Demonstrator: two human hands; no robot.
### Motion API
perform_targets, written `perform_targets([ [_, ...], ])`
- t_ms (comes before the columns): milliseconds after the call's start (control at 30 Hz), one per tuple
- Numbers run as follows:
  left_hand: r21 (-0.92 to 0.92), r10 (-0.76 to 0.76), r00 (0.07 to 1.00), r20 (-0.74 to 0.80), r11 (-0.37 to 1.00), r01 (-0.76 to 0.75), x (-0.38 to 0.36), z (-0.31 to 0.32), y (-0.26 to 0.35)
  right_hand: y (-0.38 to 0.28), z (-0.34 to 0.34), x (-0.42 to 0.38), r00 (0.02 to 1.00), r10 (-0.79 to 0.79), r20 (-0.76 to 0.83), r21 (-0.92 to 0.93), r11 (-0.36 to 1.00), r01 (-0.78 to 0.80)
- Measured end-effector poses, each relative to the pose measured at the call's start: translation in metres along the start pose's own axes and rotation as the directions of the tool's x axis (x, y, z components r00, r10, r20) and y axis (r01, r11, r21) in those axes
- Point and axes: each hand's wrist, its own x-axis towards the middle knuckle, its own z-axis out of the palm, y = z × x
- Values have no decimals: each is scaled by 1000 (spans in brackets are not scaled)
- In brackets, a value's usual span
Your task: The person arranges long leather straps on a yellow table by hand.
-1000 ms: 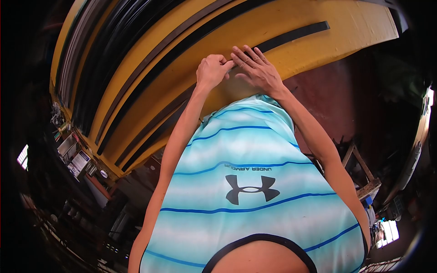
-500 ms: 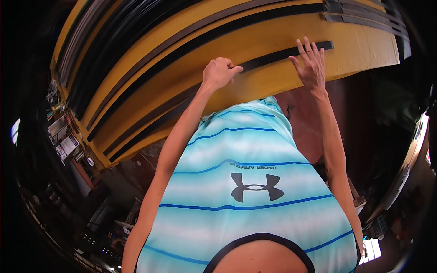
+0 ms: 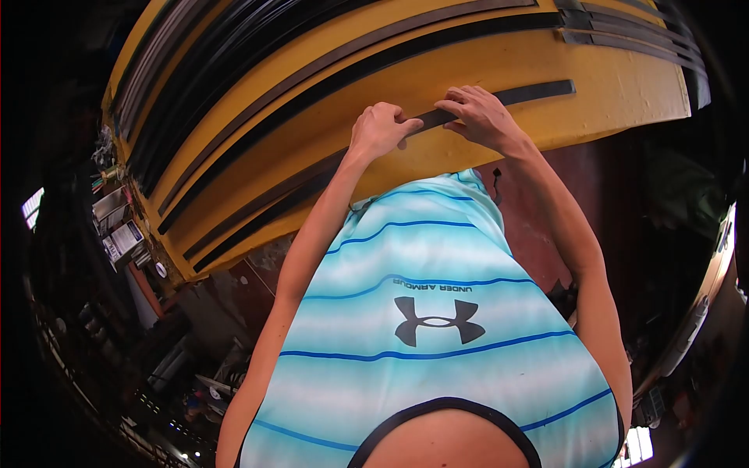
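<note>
A long flat black strip (image 3: 538, 92) lies near the front edge of the yellow table (image 3: 632, 93). My left hand (image 3: 381, 131) is closed on this strip, fingers curled and thumb pointing right along it. A short way to the right, my right hand (image 3: 482, 118) also grips the strip, with its thumb on the near side and bent fingers over the far edge. The palm sides of both hands are hidden. Left of my hands, a brown-grey strip (image 3: 265, 199) and the black one run close together toward the table's left end.
Farther back lie another long black strip (image 3: 374, 61) and a brown strip (image 3: 328, 58). A thick bundle of black strips (image 3: 211, 86) fills the back left. Several dark strips (image 3: 624, 31) overlap at the back right. Shelves with papers (image 3: 123, 240) stand past the left end.
My right hand has moved left along the strip, from lying spread near its right end to gripping it close to my left hand. The left hand has barely moved.
</note>
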Motion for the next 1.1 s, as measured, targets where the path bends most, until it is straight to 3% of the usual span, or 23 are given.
perform_targets([
  [233, -51, 16, 996, 93, 999, -12, 2, -5, -6, 26, -16, -17, 998, 68, 2, -34, 997, -68],
  [500, -157, 59, 982, 179, 987, -30, 10, -8, -4, 43, -6, -23, 1000, 30, -1, -52, 998, -30],
  [667, -110, -28, 990, 136, 993, 43, 20, 4, 8, 49, -3, -30, 997, 29, -71, -62, 998, -34],
  [800, -45, -7, 998, 57, 999, 9, 24, 17, 8, 47, 1, -34, 993, 81, -86, -80, 993, -88],
  [1000, -188, -52, 999, 14, 981, 53, 19, 12, 3, 43, 3, -35, 984, 110, -139, -97, 987, -124],
  [1067, 25, 9, 992, -122, 1000, -6, 15, -1, -6, 41, 3, -34, 982, 140, -124, -112, 982, -154],
  [1100, 22, 11, 992, -123, 1000, -8, 12, -9, -10, 38, -1, -33, 983, 148, -110, -96, 983, -159],
])
